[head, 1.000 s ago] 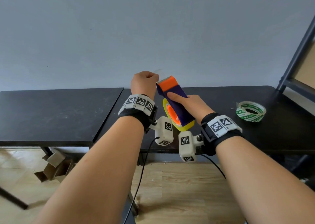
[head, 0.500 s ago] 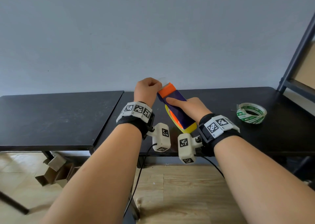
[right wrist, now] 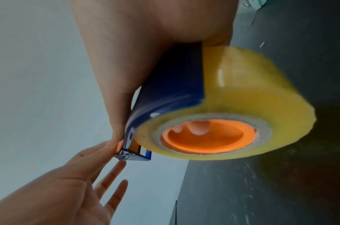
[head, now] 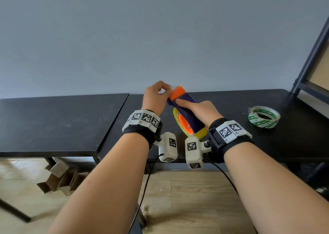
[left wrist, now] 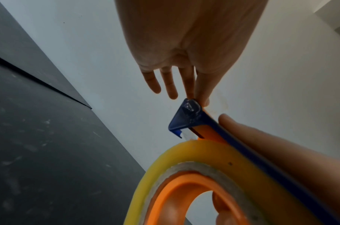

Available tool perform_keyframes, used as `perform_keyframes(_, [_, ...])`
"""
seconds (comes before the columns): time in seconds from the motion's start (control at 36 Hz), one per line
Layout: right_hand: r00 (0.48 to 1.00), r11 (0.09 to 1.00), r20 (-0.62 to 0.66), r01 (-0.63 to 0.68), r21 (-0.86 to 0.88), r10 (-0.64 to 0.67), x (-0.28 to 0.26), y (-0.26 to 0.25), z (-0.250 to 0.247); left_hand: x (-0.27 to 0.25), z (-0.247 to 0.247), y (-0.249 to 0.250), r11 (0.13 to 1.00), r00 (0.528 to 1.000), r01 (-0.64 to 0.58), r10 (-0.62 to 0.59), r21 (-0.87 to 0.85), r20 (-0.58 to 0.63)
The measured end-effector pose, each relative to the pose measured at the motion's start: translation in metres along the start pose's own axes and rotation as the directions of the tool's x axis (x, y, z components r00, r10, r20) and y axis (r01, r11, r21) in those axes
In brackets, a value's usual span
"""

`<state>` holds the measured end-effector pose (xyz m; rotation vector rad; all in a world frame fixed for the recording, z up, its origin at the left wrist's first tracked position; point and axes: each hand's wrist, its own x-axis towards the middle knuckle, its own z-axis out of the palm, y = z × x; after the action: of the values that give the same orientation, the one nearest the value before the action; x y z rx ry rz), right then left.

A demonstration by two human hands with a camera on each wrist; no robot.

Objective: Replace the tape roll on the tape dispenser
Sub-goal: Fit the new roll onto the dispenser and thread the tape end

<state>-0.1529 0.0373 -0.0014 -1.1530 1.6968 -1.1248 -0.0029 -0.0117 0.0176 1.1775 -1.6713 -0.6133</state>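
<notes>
Tape dispenser [head: 185, 109] sits in my right hand [head: 201, 110], held above the black table [head: 231, 98] and tilted so its orange front end points up and away from me. I wrap that hand around the blue body, index finger laid straight along its top and fingertips reaching into the orange hub [right wrist: 207, 137]. Mounted on the hub is the yellow tape roll [right wrist: 242, 106], at the near, lower end of the dispenser. My left hand [head: 156, 98] is at the front tip, thumb and forefinger pinching the clear tape end [head: 175, 87] against the dispenser's nose; the other fingers [left wrist: 153, 80] stand spread and loose, holding nothing. A second roll, the green-printed tape roll [head: 264, 117], lies flat on the table well to the right, apart from both hands. Cardboard pieces [head: 60, 178] lie on the wooden floor below the table's left half.
</notes>
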Motion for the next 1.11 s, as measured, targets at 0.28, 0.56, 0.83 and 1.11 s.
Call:
perform_keyframes(0.28, [0.995, 0.993, 0.078, -0.069, 0.095, 0.061, -0.003, -0.004, -0.002, -0.001, 0.002, -0.006, 0.968, 0.992, -0.102, 0.115, 0.23, -0.044])
perform_keyframes(0.56, [0.993, 0.982, 0.085, -0.097, 0.16, 0.084, -0.003, -0.002, -0.001, -0.004, 0.005, -0.005, 0.991, 0.998, -0.062, 0.065, 0.119, -0.022])
perform_keyframes(0.83, [0.991, 0.973, -0.046, -0.115, 0.201, 0.127, 0.01, -0.003, 0.001, -0.011, 0.008, -0.007, 0.999, 1.0, -0.031, 0.031, 0.014, -0.007])
perform_keyframes(1.11, [0.996, 0.994, 0.005, -0.085, 0.073, 0.085, 0.005, -0.005, 0.0, 0.0, -0.007, -0.002, 0.993, 0.985, 0.091, -0.1, -0.07, -0.138])
